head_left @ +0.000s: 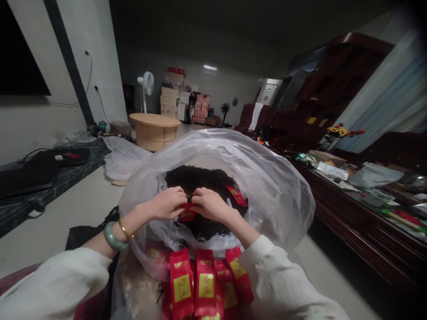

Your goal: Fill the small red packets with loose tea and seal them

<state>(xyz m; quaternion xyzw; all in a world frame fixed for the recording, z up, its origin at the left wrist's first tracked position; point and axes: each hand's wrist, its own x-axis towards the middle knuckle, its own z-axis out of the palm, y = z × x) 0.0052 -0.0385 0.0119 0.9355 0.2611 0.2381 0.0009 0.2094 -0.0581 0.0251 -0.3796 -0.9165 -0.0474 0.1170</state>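
Between left hand (170, 203) and right hand (209, 204), fingertips grip a red packet (187, 214).

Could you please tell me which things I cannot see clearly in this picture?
All in the head view:
- Top of the red packet between the left hand and right hand: hidden by fingers.
- Small print on the front packets: blurred.
- Black screen: cut off by the left edge.
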